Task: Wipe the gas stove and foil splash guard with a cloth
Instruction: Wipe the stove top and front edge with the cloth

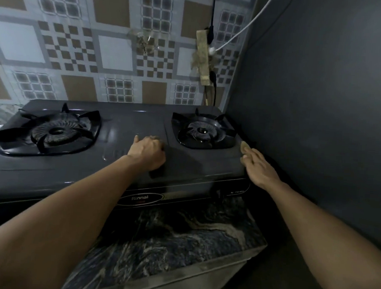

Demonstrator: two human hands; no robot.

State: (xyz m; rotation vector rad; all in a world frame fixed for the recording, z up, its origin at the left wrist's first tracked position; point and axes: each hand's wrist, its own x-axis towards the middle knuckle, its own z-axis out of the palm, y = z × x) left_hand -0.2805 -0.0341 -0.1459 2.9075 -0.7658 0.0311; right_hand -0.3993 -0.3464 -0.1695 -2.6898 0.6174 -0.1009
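Note:
A dark grey two-burner gas stove (124, 128) stands on a counter, with a left burner (54, 132) and a right burner (202, 131). Behind it rises the tile-patterned foil splash guard (80, 52). My left hand (149, 151) rests on the stove top between the burners, fingers curled under; nothing shows in it. At the stove's right edge, beside the right burner, my right hand (259, 167) lies flat. It presses a small tan cloth (243, 146) whose tip sticks out past the fingertips.
A dirty power strip (203, 57) with a black plug and a white cable (244, 28) hangs on the splash guard above the right burner. A dark grey wall (318, 106) closes the right side. The marbled counter (181, 235) extends in front of the stove.

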